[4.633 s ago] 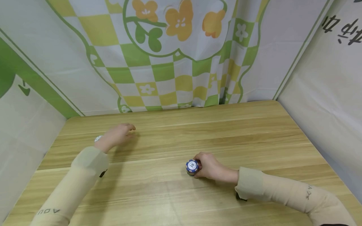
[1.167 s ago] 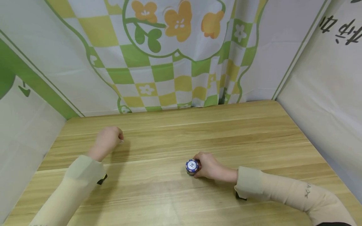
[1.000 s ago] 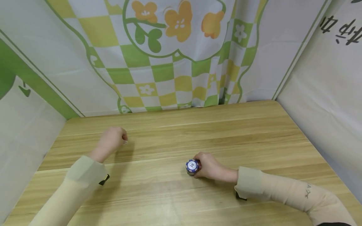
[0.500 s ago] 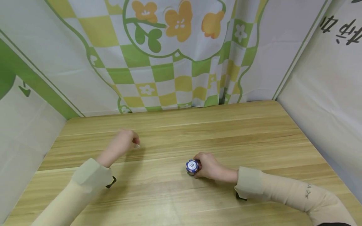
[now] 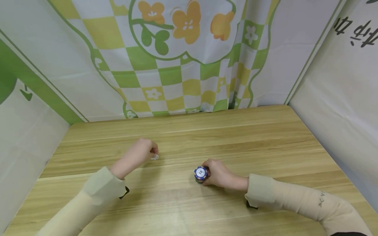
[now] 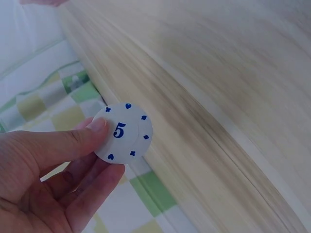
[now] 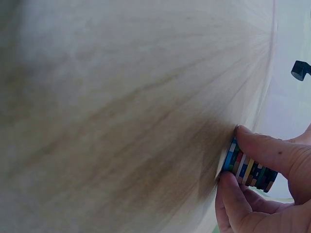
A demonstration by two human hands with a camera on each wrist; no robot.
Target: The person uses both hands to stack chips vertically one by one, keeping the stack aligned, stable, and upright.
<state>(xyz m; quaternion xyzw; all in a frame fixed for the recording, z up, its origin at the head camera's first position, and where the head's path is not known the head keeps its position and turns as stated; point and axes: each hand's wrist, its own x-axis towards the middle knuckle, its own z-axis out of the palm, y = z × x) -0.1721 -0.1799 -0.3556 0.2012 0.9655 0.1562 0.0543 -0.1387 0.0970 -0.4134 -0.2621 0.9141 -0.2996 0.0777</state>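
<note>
Looking down from the head camera, a wooden table (image 5: 206, 203) fills the lower half of the view, with a green, yellow and white flowered cloth (image 5: 183, 65) hung behind its far edge and plain white sheets along its left and right edges. The left hand (image 5: 138, 155) hangs above the table's left half, about midway between the near and far edges, its fingers curled round a white chip (image 5: 154, 157) that peeks out at the fingertips. The right hand (image 5: 220, 173) rests on the table close to the middle, a little toward the near edge, its fingers wrapped round a short stack of chips (image 5: 200, 174) standing on the wood; the top chip is blue and white and marked 10. Both forearms wear beige sleeves (image 5: 298, 200). From the left wrist camera, the left hand (image 6: 53, 179) pinches the white chip (image 6: 123, 133) between thumb and fingers, thumb pressed on its face; the chip bears a blue 5 and small blue suit marks round its rim, and it is held clear of the wood, with the cloth showing behind it. From the right wrist camera, the right hand (image 7: 262, 194) clasps the stack of chips (image 7: 245, 167) from both sides, thumb and a finger closed on its many-coloured striped edges, the stack sitting on the table (image 7: 121, 121).
</note>
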